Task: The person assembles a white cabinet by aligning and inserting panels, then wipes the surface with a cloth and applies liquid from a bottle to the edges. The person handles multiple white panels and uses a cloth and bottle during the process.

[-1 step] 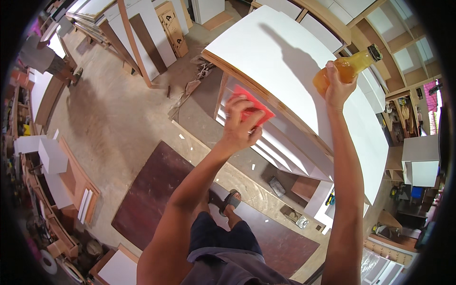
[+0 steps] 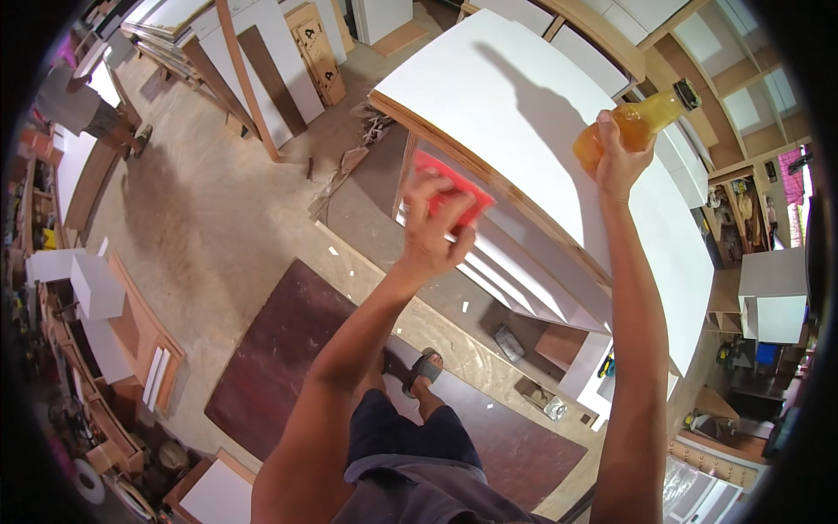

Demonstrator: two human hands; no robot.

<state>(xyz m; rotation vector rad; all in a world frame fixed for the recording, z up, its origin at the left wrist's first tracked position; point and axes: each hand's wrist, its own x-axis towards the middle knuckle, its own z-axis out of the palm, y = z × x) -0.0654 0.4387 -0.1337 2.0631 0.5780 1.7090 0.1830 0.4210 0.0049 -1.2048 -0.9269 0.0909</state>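
My left hand (image 2: 436,227) pinches a flat red plastic spreader (image 2: 464,185), its fingers blurred a little by motion. The spreader is by the front wooden edge of a white-topped cabinet (image 2: 454,79), over the open front; whether it touches the edge I cannot tell. Above the white top, my right hand (image 2: 624,166) is wrapped round a tilted clear bottle (image 2: 644,120) of amber-yellow contents, its dark-rimmed neck pointing up and right. The bottle and hand cast a shadow across the white panel.
A dark reddish-brown board (image 2: 288,358) lies on the floor under my feet. Upright white and wooden panels (image 2: 262,79) lean at the upper left. Another person (image 2: 87,109) stands at the far left. Wooden shelving (image 2: 751,79) lines the right. Scraps lie beside the cabinet.
My left hand and the red spreader have shifted slightly left. The right hand and bottle are nearly unmoved.
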